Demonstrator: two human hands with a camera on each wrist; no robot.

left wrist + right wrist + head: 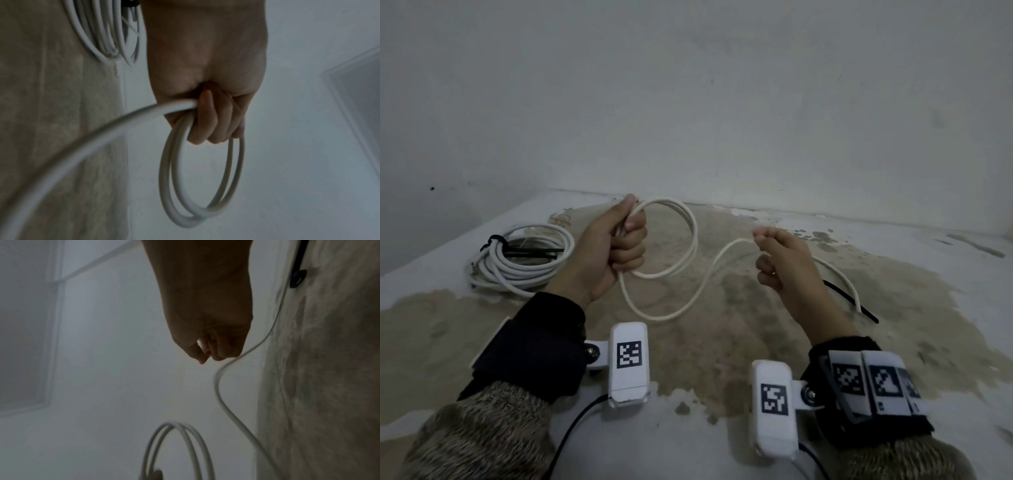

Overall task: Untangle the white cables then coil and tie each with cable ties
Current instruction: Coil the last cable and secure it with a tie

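My left hand is raised over the table and grips two loops of a loose white cable in its fist. In the left wrist view the curled fingers hold the loops, which hang below them. From the fist the cable sags down and rises to my right hand, which pinches it between thumb and forefinger. Past that hand the cable's tail drops to the table. The right wrist view shows the hand curled beside the cable. A black cable tie lies by the tail.
A second white cable lies coiled at the left of the table, bound with a black cable tie. The table top is white with a large brown worn patch. A wall stands close behind it.
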